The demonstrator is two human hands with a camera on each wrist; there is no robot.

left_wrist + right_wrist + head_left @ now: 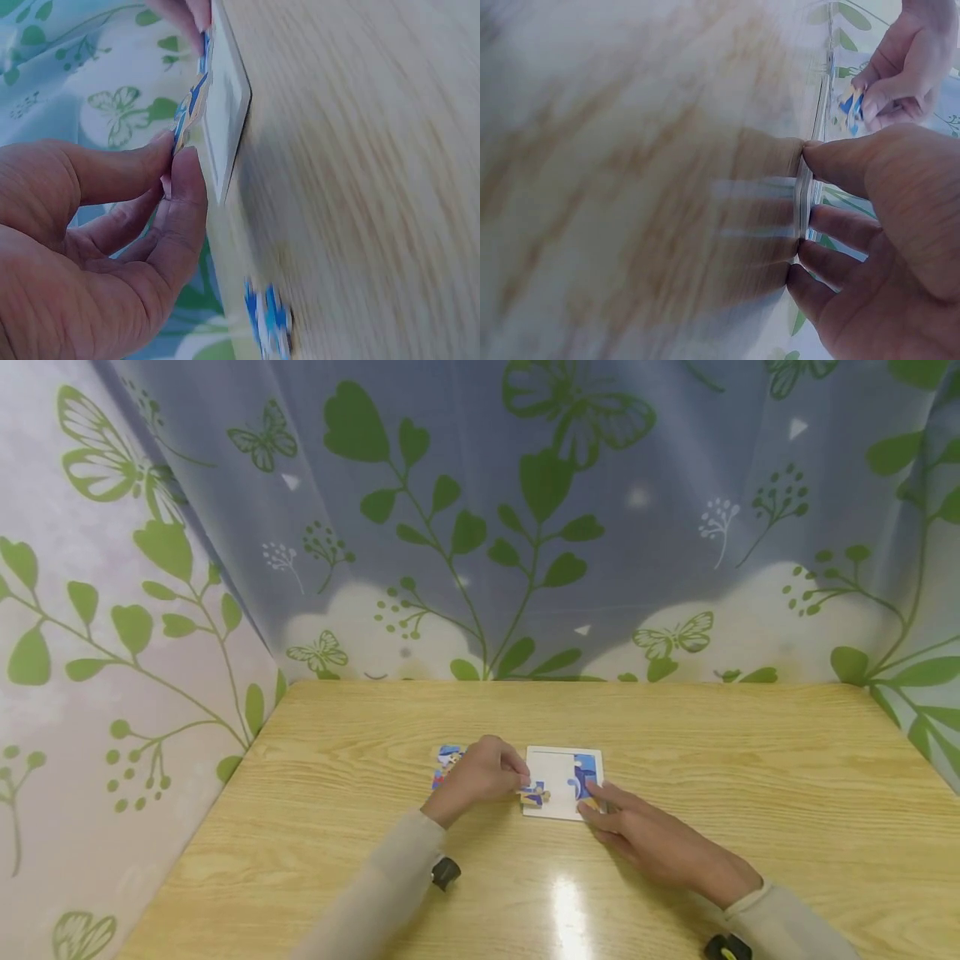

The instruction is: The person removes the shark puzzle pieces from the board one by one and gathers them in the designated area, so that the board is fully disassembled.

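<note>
My left hand (480,777) pinches a jigsaw piece (534,797) between thumb and fingertips, over the left part of a white puzzle board (553,767). In the left wrist view the piece (195,101) is seen nearly edge-on, tilted beside the board (229,97). Blue picture pieces (585,768) lie along the board's right side. My right hand (652,837) touches the board's lower right edge, its fingers extended. The right wrist view shows the thumb and fingertips of this right hand (900,232) against the board's edge (805,196).
More puzzle pieces (448,757) lie on the wooden table (360,743) left of the board, partly behind my left hand. A curtain (480,568) printed with leaves and butterflies hangs behind the table and continues along its left side.
</note>
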